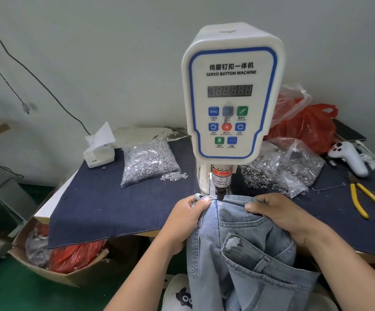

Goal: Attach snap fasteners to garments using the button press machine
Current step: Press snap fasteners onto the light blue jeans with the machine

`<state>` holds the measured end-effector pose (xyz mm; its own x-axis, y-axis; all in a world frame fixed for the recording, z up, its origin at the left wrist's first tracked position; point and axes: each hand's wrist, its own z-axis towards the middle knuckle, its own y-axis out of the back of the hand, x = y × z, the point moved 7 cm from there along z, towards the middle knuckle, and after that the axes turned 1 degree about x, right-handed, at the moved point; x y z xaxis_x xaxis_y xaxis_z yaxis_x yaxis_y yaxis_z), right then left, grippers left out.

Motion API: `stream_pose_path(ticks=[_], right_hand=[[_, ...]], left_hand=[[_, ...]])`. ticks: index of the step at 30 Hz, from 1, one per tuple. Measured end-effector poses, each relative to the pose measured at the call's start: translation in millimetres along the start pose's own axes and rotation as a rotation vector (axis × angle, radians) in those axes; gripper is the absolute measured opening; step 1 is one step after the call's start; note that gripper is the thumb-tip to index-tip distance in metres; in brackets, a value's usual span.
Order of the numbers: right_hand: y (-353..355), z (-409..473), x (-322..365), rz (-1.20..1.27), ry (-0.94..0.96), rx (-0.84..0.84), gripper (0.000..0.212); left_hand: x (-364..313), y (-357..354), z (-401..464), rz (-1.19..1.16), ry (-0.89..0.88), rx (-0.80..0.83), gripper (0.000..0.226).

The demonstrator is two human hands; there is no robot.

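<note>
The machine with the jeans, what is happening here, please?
A person holds the waistband of light blue jeans under the punch of the servo button machine. The left hand pinches the waistband beside the punch; the right hand grips it on the other side. Bags of snap parts lie on the table.

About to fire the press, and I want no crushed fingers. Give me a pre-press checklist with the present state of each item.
1. Jeans waistband under the punch: ok, the edge sits right at its tip.
2. Left hand grips the waistband: ok.
3. Right hand grips the waistband: ok.
4. Fingers clear of the punch: not ok, the left thumb lies just beside it.
5. Snap loaded in the die: cannot tell, hidden by denim.
6. Machine display powered: cannot tell, digits look dim.
</note>
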<state>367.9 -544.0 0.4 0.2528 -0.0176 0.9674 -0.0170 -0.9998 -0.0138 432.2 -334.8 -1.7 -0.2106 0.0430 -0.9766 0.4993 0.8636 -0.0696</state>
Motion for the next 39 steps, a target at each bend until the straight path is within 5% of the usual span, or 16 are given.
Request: stream_pose_path(ticks=[10, 15, 25, 29, 39], right_hand=[[-0.1, -0.6, -2.7, -0.041, 0.004, 0.042, 0.021], [2.0, 1.4, -6.2, -0.041, -0.008, 0.043, 0.047], [2.5, 2.9, -7.0, -0.031, -0.004, 0.051, 0.038], [4.2, 4.0, -6.3, -0.053, 0.001, 0.043, 0.055], [0.5, 3.4, -5.9, -0.024, 0.004, 0.075, 0.023]], left_hand=[[-0.3, 0.9, -1.3, 0.001, 0.013, -0.019, 0.031], [0.2, -0.3, -1.5, -0.005, 0.015, 0.000, 0.029], [1.5, 0.3, 0.2, -0.016, 0.018, 0.012, 0.028], [1.1, -0.8, -1.1, -0.038, 0.016, 0.018, 0.026], [1.3, -2.4, -2.2, -0.059, 0.014, 0.043, 0.026]])
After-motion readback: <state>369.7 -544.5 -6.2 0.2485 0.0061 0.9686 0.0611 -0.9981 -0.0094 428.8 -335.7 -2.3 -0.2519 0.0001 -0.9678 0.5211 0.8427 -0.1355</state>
